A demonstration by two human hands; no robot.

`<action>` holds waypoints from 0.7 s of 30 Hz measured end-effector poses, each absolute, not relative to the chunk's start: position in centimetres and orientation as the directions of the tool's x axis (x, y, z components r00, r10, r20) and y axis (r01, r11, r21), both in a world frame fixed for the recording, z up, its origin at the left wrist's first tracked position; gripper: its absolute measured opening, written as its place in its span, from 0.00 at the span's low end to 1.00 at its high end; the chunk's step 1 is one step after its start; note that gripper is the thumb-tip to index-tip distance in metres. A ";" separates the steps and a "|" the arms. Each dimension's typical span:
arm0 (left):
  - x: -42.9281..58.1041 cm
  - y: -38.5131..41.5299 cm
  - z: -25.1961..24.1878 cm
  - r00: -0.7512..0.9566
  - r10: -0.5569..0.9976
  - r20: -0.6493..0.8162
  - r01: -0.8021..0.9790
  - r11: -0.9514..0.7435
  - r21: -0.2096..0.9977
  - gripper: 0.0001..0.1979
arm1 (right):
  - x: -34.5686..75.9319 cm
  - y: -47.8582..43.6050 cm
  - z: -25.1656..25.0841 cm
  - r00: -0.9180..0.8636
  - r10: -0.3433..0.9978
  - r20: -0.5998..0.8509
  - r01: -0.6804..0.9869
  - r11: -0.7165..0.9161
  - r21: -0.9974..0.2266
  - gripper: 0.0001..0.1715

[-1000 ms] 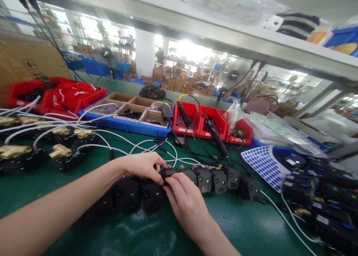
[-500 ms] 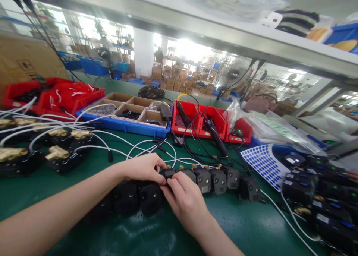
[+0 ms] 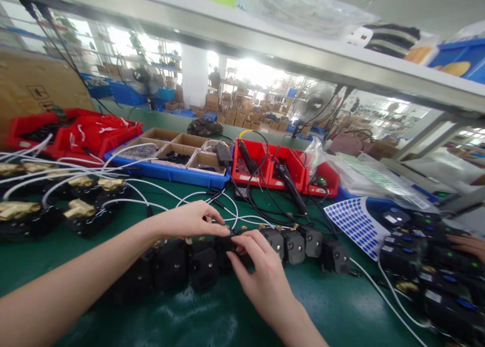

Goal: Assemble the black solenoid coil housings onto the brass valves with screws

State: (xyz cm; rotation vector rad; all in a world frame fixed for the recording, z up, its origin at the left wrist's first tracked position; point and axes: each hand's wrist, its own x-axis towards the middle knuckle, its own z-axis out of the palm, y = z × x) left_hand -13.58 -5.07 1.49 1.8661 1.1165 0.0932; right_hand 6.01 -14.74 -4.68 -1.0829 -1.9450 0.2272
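A row of black box-shaped housings with small brass fittings runs across the green bench. Both hands meet at one black housing [image 3: 225, 243] in the middle of this row. My left hand [image 3: 199, 219] reaches over its top from the left, thumb and fingers closed on its upper edge. From the right, my right hand [image 3: 261, 268] grips the same housing, with fingertips on its top and thumb low at its side. Fingers cover part of it. Just left stands another black housing [image 3: 203, 267]; to the right are several more, among them a grey-faced housing [image 3: 293, 246].
Black units with brass valves [image 3: 79, 209] and white cables lie left. Behind are a blue tray [image 3: 170, 174] of small parts, red bins [image 3: 253, 183] and a black electric screwdriver [image 3: 291, 188]. A blue-dot sticker sheet [image 3: 354, 223] lies right, near another person's hand [image 3: 468, 246].
My hands have shifted slightly right along the row, and the left fingertips now lie further over the housing. More of the other person's hand shows at the right edge.
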 end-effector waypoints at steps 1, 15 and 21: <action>-13.5 -5.5 1.9 0.557 0.753 -0.350 0.601 -0.076 0.795 0.33 | 6.3 -14.9 -4.3 -0.184 0.754 0.630 0.586 0.599 -0.546 0.09; -9.4 -11.2 3.1 0.563 0.722 -0.403 0.095 0.427 0.899 0.33 | 5.6 -15.9 0.8 -0.275 0.811 0.517 0.581 0.568 -0.582 0.18; -9.1 -11.6 2.6 0.596 0.682 -0.425 0.180 0.402 0.898 0.33 | 6.6 -16.6 0.6 -0.179 0.807 0.563 0.465 0.573 -0.674 0.08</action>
